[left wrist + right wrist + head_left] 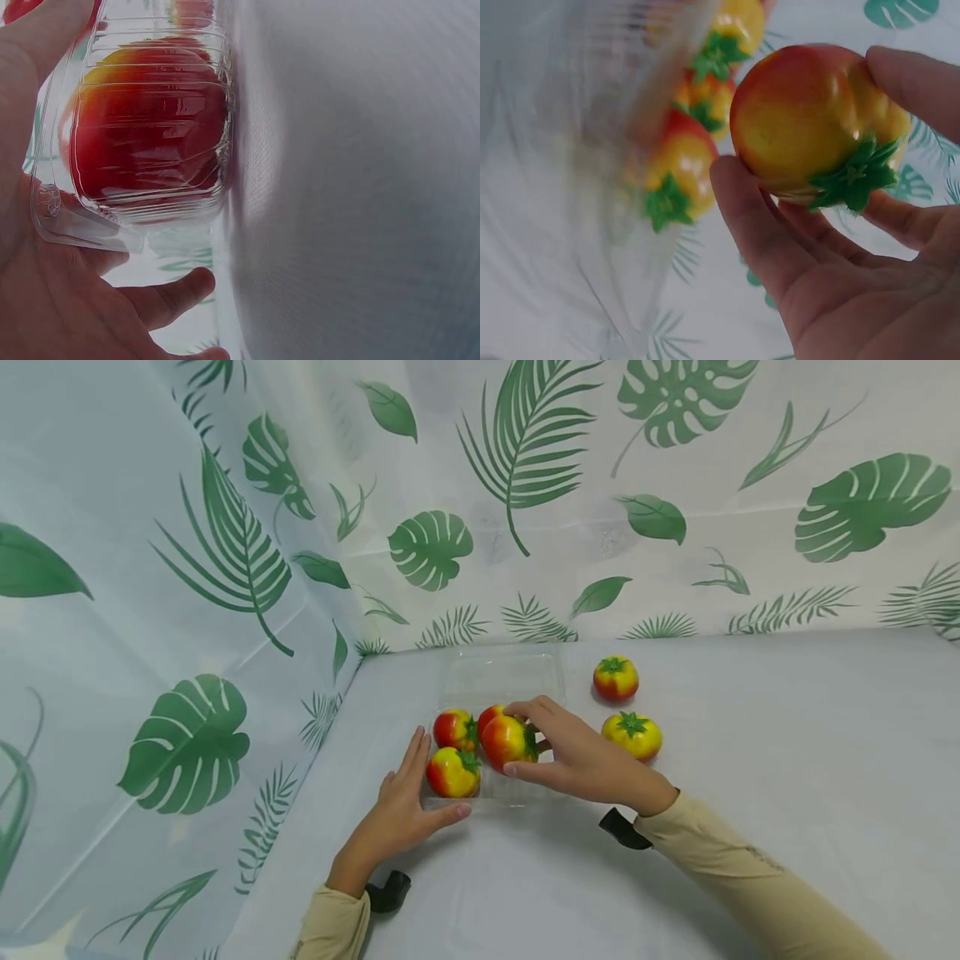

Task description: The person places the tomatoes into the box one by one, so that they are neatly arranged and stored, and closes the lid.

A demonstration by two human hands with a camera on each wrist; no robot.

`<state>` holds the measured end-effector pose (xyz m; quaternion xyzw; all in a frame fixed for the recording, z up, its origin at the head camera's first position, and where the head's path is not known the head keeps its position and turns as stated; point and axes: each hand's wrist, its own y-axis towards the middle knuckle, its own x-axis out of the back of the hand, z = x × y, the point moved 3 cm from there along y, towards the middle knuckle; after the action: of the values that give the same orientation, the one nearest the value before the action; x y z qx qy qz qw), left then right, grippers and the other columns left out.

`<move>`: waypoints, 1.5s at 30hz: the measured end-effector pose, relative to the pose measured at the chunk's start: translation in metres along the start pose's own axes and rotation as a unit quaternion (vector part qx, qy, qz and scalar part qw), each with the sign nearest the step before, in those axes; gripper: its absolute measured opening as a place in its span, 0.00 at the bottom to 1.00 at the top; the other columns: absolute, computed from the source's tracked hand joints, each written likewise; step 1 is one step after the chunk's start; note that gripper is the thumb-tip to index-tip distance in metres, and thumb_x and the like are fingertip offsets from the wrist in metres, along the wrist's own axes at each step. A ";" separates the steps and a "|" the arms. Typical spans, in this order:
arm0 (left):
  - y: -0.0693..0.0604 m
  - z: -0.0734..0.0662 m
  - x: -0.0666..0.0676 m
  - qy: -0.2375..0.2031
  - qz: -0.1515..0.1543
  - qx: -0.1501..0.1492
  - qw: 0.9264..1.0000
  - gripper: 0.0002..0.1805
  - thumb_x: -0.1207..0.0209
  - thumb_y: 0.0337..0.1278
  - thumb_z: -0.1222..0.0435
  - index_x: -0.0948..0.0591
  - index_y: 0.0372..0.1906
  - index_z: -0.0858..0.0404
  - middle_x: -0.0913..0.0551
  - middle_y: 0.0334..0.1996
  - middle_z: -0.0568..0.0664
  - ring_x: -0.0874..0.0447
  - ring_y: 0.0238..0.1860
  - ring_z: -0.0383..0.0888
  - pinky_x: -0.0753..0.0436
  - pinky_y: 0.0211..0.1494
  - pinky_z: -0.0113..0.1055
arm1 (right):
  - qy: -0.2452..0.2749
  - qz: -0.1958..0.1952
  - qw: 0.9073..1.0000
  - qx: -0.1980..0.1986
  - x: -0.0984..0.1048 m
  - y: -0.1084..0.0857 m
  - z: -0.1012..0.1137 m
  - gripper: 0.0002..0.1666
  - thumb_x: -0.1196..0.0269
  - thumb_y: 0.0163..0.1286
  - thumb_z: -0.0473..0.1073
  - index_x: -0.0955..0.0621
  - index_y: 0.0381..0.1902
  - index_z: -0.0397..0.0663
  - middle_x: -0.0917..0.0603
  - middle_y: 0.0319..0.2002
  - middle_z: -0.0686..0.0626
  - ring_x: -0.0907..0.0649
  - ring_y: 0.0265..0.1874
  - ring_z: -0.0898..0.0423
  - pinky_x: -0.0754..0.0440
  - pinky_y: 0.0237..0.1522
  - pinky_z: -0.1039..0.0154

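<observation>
Pinching a fruit [504, 742] over the clear box [517, 790], your right hand [583, 760] might jostle fruits inside [452, 774] if lowered crookedly; left hand [401, 810] spread at box's left side

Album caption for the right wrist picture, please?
The right hand holds a red-yellow fruit near similar fruits and a clear plastic box.

Left hand [405, 814] lower frame, left of centre: fingers straight, thumb spread rightward. Right hand [581, 762] right of centre: fingers and thumb curled, gripping; right forearm [738, 872] slants from lower right.
</observation>
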<state>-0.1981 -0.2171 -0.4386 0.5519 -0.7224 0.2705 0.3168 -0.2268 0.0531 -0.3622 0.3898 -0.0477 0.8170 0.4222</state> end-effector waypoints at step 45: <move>0.001 0.001 0.000 0.001 0.001 -0.007 1.000 0.69 0.31 0.59 0.34 0.60 0.89 0.58 0.67 0.88 0.48 0.57 0.86 0.59 0.61 0.78 0.76 | -0.017 0.038 0.997 -0.070 -0.045 0.007 -0.018 0.32 0.29 0.74 0.52 0.28 0.64 0.41 0.25 0.53 0.42 0.21 0.49 0.48 0.14 0.53 0.52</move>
<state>-0.1991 -0.2174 -0.4392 0.5489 -0.7242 0.2666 0.3213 -0.2270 0.0270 -0.4030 0.3713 -0.1265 0.8204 0.4161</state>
